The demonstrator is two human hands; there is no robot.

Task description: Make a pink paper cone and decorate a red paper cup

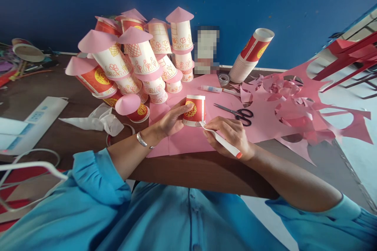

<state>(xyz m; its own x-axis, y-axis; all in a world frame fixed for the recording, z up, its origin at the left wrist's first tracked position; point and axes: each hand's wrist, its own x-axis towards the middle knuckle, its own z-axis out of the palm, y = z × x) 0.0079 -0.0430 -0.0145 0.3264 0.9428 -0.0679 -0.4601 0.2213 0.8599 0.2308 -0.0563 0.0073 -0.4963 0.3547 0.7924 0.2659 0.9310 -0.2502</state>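
My left hand (pixel 174 119) is wrapped round the side of a red paper cup (pixel 199 110) with a gold print and a white band. My right hand (pixel 228 131) grips a white marker (pixel 223 143) with an orange-red end. The marker's other end is at the cup's lower edge; whether it touches is too small to tell. Pink paper (pixel 182 141) lies under both hands. Just beyond my right hand lie scissors (pixel 235 113) with dark handles, blades apart. A glue stick (pixel 211 89) rests on the pink paper behind the cup.
Decorated cups with pink cone tops (pixel 141 59) stand stacked at the back left. A leaning stack of paper cups (pixel 250 57) and a tape roll (pixel 224 79) are at the back right. Cut pink scraps (pixel 297 106) cover the right side. A white power strip (pixel 38 121) lies left.
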